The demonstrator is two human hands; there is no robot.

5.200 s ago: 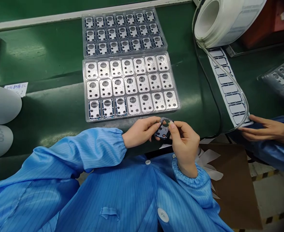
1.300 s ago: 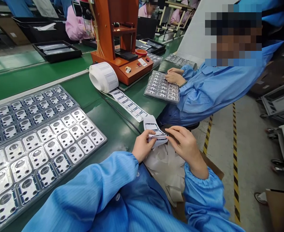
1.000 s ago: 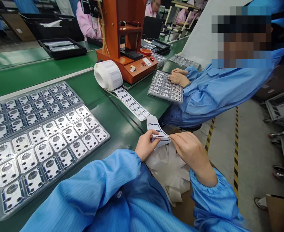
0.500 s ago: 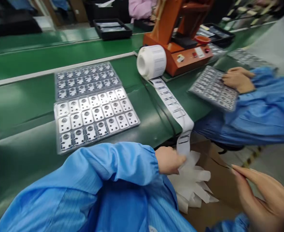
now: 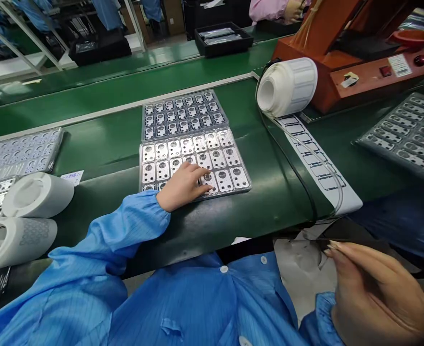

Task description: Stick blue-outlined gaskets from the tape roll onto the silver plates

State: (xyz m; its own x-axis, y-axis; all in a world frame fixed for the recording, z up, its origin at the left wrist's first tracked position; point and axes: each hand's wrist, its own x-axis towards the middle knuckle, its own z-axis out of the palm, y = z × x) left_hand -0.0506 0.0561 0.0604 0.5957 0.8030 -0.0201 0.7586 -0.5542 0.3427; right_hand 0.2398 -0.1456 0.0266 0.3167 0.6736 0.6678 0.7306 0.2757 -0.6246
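Note:
My left hand [image 5: 185, 185] rests over the near tray of silvery plates [image 5: 217, 158], its thumb and fingers apart and nothing gripped. Behind that tray lies a second tray of similar plates with darker edges [image 5: 183, 114]. At the lower right my right hand [image 5: 381, 288] is closed in a pinch, held off the table; what is between its fingertips is thin and dark, too unclear to name. Beyond it, a label strip [image 5: 316, 166] runs from a white roll [image 5: 287, 86] to the table's front edge.
An orange machine [image 5: 374, 77] stands behind the roll, with a dark cable [image 5: 287, 158] beside the strip. White rolls [image 5: 37, 194] and more plates [image 5: 20, 151] lie at left. Another tray [image 5: 410, 129] is at right. A person's pink sleeve [image 5: 268, 10] shows at the back.
My left hand has let go of the strip's hanging end and moved left onto the near tray. The view has turned left, bringing the white rolls into sight. My right hand stays pinched.

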